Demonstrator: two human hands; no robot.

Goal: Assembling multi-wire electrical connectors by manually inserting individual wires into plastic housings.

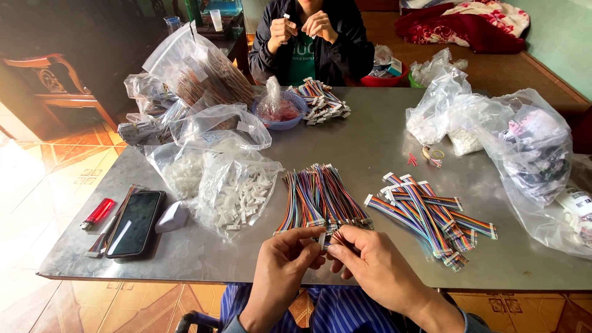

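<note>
My left hand point(285, 258) and my right hand point(370, 262) meet at the near edge of the grey table point(364, 142). Between their fingertips they pinch a small white connector point(322, 239) with short coloured wires at my right fingers. Just beyond my hands lies a fanned pile of multicoloured wire bundles point(317, 198). To the right sits a second pile of wire harnesses with white plugs at their ends point(431, 216). A clear bag of white plastic connectors point(237, 194) lies to the left.
A black phone point(134, 223), a red lighter point(97, 213) and a folded white paper point(172, 217) lie at the left. Several clear bags crowd the left and right sides. Across the table a person in a dark jacket point(308, 37) handles a small part beside a blue bowl point(282, 111).
</note>
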